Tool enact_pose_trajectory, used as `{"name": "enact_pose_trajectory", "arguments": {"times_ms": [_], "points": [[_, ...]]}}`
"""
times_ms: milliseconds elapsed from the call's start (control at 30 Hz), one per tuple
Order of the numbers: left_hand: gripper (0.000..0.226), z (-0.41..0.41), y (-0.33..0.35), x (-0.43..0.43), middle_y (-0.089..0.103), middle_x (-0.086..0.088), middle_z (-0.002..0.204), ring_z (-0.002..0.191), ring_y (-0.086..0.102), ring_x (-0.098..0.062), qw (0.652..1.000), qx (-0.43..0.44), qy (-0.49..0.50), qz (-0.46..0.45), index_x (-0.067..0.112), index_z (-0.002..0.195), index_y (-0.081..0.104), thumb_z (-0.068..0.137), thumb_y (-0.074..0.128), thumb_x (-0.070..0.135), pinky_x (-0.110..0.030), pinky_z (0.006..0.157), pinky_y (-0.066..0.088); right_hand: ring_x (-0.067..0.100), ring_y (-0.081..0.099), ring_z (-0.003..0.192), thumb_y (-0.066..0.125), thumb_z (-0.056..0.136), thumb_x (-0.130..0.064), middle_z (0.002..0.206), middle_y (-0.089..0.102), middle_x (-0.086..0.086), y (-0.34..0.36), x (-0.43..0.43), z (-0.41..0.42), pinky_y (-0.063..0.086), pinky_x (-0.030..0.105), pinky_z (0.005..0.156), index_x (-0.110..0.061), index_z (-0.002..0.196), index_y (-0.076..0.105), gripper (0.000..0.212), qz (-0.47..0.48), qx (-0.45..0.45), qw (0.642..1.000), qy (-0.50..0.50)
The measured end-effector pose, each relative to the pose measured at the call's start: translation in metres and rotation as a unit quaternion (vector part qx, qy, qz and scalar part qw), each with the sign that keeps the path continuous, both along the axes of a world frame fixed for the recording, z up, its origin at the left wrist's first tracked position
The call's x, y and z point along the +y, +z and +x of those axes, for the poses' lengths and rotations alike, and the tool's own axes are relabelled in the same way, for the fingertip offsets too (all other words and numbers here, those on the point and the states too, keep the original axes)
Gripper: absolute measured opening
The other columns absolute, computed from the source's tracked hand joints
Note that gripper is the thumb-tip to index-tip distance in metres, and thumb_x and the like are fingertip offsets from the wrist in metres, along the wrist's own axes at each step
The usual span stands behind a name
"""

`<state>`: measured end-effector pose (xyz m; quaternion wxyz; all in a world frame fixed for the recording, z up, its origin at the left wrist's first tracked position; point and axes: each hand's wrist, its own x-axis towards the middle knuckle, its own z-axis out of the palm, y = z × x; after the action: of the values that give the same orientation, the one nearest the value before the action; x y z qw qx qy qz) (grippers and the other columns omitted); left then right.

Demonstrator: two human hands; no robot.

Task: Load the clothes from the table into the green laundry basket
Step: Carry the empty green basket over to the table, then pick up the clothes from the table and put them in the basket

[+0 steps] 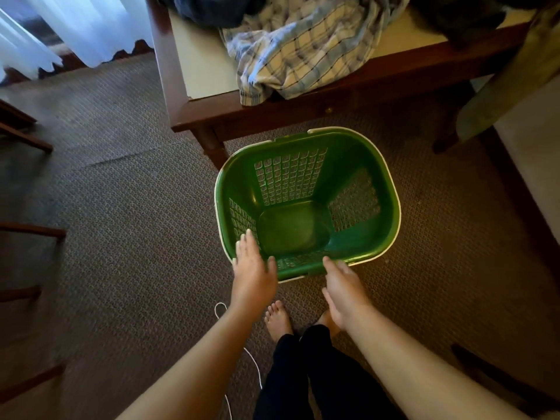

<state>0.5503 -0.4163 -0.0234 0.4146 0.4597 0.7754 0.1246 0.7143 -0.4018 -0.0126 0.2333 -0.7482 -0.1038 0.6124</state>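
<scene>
The green laundry basket (357, 165) stands on the carpet in front of the table, with nothing inside it. My left hand (253, 272) hovers over its near left corner, fingers apart and holding nothing. My right hand (344, 291) is at the basket's near rim, also open. On the wooden table (194, 56) lies a crumpled plaid shirt (306, 47), hanging slightly over the front edge. A dark blue garment (206, 9) sits behind it, and another dark garment (463, 13) lies at the table's right.
A table leg (212, 144) stands just left of the basket's far corner. White curtains (75, 25) hang at the far left. Dark wooden chair parts (24, 228) line the left edge. A white cord (254, 365) lies on the carpet by my bare feet (277, 321).
</scene>
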Motion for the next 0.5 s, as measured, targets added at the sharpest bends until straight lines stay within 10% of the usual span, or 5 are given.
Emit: {"name": "enact_pose_trajectory", "arguments": {"times_ms": [333,500], "points": [[0.064,0.029,0.124,0.022,0.04,0.001,0.162,0.12,0.047,0.007,0.987,-0.128,-0.037,0.091,0.022,0.166,0.016,0.109,0.044,0.016,-0.017,0.101,0.038,0.008,0.041,0.14,0.048,0.106,-0.031,0.156,0.044,-0.007,0.119,0.011,-0.002,0.032,0.035,0.119,-0.025,0.153,0.039,0.049,0.21,0.013,0.968,0.139],[0.062,0.033,0.167,0.053,0.037,0.0,0.166,0.152,0.035,-0.012,0.979,-0.137,-0.031,0.15,0.026,0.165,0.022,0.109,0.044,0.01,-0.024,0.118,0.03,0.004,0.045,0.132,0.048,0.106,-0.029,0.15,0.049,-0.008,0.175,0.041,0.004,0.037,0.037,0.118,-0.023,0.151,0.044,0.045,0.291,0.007,0.943,0.163]]}}
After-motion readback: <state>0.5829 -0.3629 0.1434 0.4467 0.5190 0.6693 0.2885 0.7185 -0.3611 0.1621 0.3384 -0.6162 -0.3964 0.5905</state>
